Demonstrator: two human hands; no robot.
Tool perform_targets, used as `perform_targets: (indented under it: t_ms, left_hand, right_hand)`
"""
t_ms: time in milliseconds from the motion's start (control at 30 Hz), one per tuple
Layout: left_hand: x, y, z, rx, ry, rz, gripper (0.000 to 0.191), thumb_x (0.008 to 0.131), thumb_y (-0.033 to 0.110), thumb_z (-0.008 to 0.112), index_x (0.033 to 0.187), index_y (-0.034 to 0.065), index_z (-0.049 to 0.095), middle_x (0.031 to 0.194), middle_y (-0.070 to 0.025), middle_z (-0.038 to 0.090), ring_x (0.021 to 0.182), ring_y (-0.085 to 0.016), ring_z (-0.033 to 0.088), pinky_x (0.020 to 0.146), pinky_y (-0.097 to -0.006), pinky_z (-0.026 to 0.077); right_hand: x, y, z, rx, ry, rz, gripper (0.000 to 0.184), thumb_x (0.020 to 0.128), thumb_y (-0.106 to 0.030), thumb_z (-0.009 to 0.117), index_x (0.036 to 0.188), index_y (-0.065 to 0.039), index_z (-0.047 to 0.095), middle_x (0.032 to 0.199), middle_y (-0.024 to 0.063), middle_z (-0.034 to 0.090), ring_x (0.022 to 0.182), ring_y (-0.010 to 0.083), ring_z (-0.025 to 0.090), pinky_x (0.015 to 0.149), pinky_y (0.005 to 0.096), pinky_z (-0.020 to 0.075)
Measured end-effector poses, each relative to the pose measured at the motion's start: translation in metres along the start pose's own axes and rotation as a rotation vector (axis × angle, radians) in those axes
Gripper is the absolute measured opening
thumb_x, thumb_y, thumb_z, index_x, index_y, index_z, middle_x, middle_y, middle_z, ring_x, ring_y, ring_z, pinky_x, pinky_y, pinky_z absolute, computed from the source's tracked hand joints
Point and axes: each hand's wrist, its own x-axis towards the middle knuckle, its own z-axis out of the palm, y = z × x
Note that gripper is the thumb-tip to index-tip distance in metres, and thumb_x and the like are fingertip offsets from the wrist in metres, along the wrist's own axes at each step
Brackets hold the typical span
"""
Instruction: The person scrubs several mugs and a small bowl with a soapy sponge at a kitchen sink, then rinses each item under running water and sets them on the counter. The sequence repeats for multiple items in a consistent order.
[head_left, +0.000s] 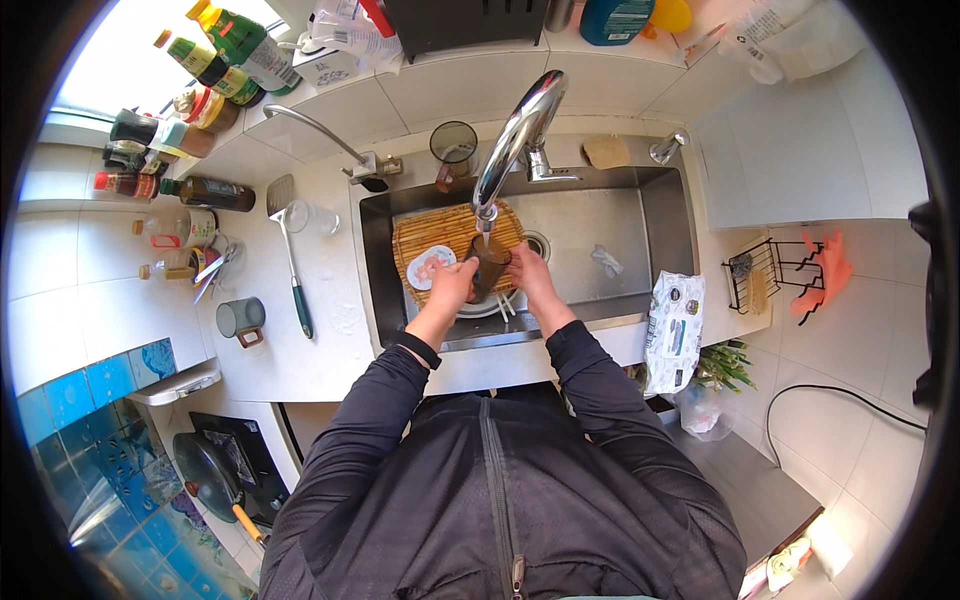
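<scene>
Over the steel sink (671, 225), my left hand (452, 285) and my right hand (530, 271) hold a dark tinted glass (491, 271) between them. Water runs from the chrome faucet (525, 112) down toward the glass. Beneath my hands lies a bamboo mat or board (427, 231) inside the sink. A small white dish (431, 267) with something pinkish on it rests there, left of the glass. Partly hidden under my hands are a white plate (480, 309) and a pair of white chopsticks (507, 304).
A tinted mug (454, 146) stands behind the sink. On the left counter are a spatula (292, 262), a clear glass (311, 217), another mug (241, 319) and several bottles (217, 193). A wipes pack (675, 330) hangs over the right front edge. A wire rack (750, 277) stands farther right.
</scene>
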Motion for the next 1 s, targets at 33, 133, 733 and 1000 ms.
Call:
perform_targets:
  t_ms: [33, 133, 733, 1000]
  left_hand:
    - [-0.001, 0.000, 0.001, -0.079, -0.035, -0.050, 0.034, 0.094, 0.034, 0.059, 0.073, 0.0108, 0.048, 0.058, 0.0011, 0.045, 0.054, -0.014, 0.047, 0.062, -0.0372, 0.053]
    - [0.001, 0.003, 0.002, -0.307, -0.132, -0.114, 0.041, 0.095, 0.034, 0.059, 0.064, 0.0157, 0.039, 0.054, 0.0037, 0.034, 0.052, -0.013, 0.040, 0.061, -0.0370, 0.049]
    - [0.003, -0.012, -0.001, 0.896, 0.055, 1.253, 0.021, 0.076, 0.019, 0.074, 0.068, 0.0050, 0.060, 0.073, -0.0090, 0.058, 0.078, -0.032, 0.055, 0.070, -0.0441, 0.041]
    - [-0.026, 0.005, -0.017, 1.224, 0.033, 1.424, 0.018, 0.075, 0.020, 0.072, 0.067, 0.0101, 0.060, 0.081, -0.0028, 0.058, 0.087, -0.026, 0.055, 0.080, -0.0418, 0.043]
  right_hand:
    - [0.000, 0.001, 0.000, -0.006, -0.003, -0.007, 0.050, 0.101, -0.052, 0.044, 0.120, -0.008, 0.059, 0.108, 0.0059, 0.066, 0.095, 0.0160, 0.061, 0.080, 0.0309, 0.0475]
    - [0.003, 0.004, -0.002, 0.014, 0.000, -0.039, 0.049, 0.102, -0.052, 0.043, 0.117, -0.009, 0.060, 0.103, 0.0040, 0.067, 0.092, 0.0144, 0.062, 0.079, 0.0303, 0.0477]
    - [-0.013, -0.010, 0.011, 0.340, -0.318, 0.266, 0.040, 0.100, -0.042, 0.054, 0.124, -0.011, 0.057, 0.112, 0.0069, 0.067, 0.101, 0.0225, 0.066, 0.087, 0.0389, 0.0544]
    - [0.024, 0.019, 0.061, 0.365, -0.458, 0.185, 0.024, 0.095, -0.029, 0.064, 0.111, -0.012, 0.066, 0.105, 0.0020, 0.071, 0.089, 0.0172, 0.069, 0.073, 0.0328, 0.0564]
